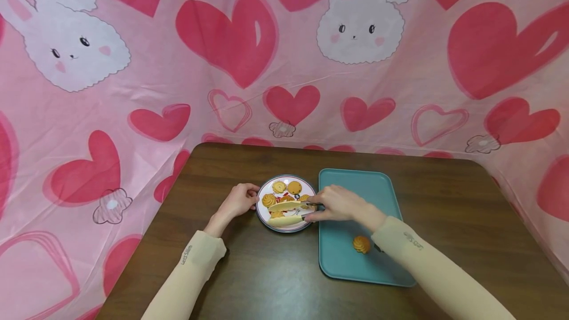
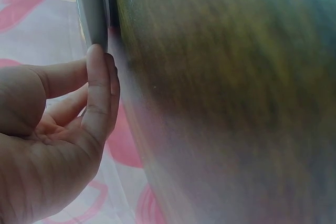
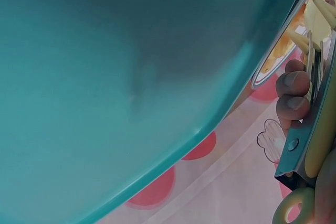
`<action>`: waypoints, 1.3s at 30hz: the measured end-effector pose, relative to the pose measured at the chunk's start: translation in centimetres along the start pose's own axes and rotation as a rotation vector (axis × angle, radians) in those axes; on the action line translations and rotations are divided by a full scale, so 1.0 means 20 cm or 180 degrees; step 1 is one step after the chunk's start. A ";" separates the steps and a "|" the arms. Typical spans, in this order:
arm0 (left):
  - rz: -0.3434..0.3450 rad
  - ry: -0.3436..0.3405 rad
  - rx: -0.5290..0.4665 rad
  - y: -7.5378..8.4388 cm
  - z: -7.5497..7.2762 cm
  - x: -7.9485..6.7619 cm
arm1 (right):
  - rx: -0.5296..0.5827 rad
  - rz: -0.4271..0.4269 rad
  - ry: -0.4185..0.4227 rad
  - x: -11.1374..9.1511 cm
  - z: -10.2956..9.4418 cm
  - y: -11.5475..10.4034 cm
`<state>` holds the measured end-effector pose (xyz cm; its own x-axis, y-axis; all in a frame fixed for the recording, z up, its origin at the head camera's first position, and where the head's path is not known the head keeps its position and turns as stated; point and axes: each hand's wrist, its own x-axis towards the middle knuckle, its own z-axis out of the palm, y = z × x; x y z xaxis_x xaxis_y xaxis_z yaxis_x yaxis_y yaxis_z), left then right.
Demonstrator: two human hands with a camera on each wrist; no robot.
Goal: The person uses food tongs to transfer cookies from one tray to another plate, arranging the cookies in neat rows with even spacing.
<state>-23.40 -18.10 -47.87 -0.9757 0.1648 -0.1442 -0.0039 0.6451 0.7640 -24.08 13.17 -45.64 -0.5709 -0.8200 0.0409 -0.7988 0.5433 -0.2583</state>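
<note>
My left hand (image 1: 239,199) pinches the left rim of a white, dark-edged plate (image 1: 263,219); in the left wrist view its fingertips (image 2: 95,56) meet the plate's edge. Several cookies, among them a swirled cookie (image 1: 268,200) and a round one (image 1: 295,187), lie on the plate. My right hand (image 1: 340,204) grips tongs (image 1: 284,206) with pale yellow ends, reaching over the plate from the right. The two ends stand apart, with a cookie (image 1: 277,215) visible between them; whether they touch it I cannot tell. In the right wrist view the tongs' metal body (image 3: 294,145) shows beside curled fingers.
A teal tray (image 1: 355,265) lies just right of the plate, under my right forearm. One swirled cookie (image 1: 361,244) sits on it. Everything stands on a dark wooden table (image 1: 249,280), with a pink heart-and-rabbit cloth (image 1: 293,63) hanging behind.
</note>
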 end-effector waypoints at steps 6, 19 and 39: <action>0.0030 -0.0003 0.0002 0.00 0.00 0.00 | -0.0064 -0.0047 -0.0004 0.01 -0.01 -0.01; 0.0017 0.0008 0.0000 0.00 0.00 0.00 | -0.0129 -0.0001 -0.0053 0.02 -0.02 0.00; -0.0009 0.0011 -0.0032 0.00 0.01 0.00 | -0.0159 0.0058 -0.0059 0.02 -0.02 -0.01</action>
<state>-23.39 -17.96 -47.92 -0.9764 0.1604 -0.1444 -0.0090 0.6382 0.7698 -24.30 12.80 -45.15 -0.5821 -0.8129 0.0186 -0.7971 0.5660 -0.2104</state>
